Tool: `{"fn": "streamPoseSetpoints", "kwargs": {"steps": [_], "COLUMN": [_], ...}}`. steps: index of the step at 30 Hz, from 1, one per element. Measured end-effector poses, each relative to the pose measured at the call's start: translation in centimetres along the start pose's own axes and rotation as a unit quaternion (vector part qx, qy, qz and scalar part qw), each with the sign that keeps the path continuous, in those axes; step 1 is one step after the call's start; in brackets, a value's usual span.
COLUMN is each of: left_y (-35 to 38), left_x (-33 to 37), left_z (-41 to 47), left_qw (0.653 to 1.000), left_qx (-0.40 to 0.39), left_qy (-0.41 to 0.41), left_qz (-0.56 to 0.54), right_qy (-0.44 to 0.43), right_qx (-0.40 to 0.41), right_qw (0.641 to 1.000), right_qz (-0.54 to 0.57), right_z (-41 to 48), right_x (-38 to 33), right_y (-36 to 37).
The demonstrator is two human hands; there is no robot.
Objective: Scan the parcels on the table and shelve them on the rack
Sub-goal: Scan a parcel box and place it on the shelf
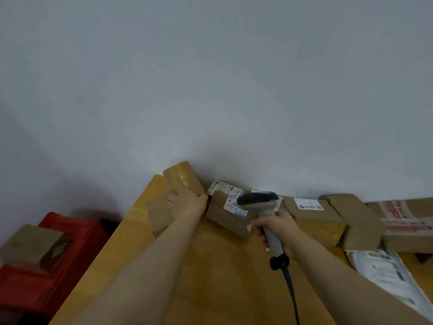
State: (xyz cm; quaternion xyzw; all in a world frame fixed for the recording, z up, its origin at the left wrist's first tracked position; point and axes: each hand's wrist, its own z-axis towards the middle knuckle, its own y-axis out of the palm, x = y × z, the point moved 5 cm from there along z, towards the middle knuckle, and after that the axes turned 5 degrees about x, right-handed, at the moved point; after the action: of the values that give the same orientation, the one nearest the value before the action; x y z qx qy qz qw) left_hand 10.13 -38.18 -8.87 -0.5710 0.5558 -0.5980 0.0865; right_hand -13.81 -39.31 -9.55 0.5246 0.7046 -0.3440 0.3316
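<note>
A red plastic crate (70, 233) stood on the left, beside the yellow wooden surface (210, 277). A brown cardboard box (30, 245) sat on the crate. I could not tell how deep it sat.

The left hand (187, 202) reached to the far left corner of the surface. Its grip was curled round a brown cardboard parcel (182, 177), which leaned up near the wall. The right hand (276, 228) had its grip wrapped tight round the handle of a grey barcode scanner (260, 200). A black cable (290, 292) hung from the handle. The scanner's dark head was over a brown parcel with a white label (225, 214), just beside the left hand.

More brown parcels (314, 219) lay in a row along the wall on the right. A white plastic mail bag (386, 275) lay in front of them.
</note>
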Motion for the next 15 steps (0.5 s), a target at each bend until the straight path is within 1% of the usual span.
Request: {"fn": "streamPoseSetpoints", "kwargs": {"steps": [3,6,10,15], "left_y": [2.2,4.1,5.8,5.9], "left_x": [1.1,1.5,1.2,0.7], "left_z": [3.8,6.3,7.8,8.8], "left_qw": [0.999,0.999,0.997,0.995], "left_qx": [0.001,0.013,0.020,0.025], "left_qy": [-0.036,-0.051,-0.076,-0.098], "left_qz": [-0.010,-0.015,0.001,-0.005], "right_qy": [0.024,0.045,0.070,0.067], "right_qx": [-0.019,-0.029,-0.019,-0.022], "right_qw": [0.999,0.998,0.997,0.997], "right_qz": [-0.011,-0.015,-0.011,-0.017], "right_z": [2.8,4.8,6.7,7.4], "right_x": [-0.3,-0.7,-0.9,-1.2], "right_y": [1.0,1.8,2.0,1.7]}}
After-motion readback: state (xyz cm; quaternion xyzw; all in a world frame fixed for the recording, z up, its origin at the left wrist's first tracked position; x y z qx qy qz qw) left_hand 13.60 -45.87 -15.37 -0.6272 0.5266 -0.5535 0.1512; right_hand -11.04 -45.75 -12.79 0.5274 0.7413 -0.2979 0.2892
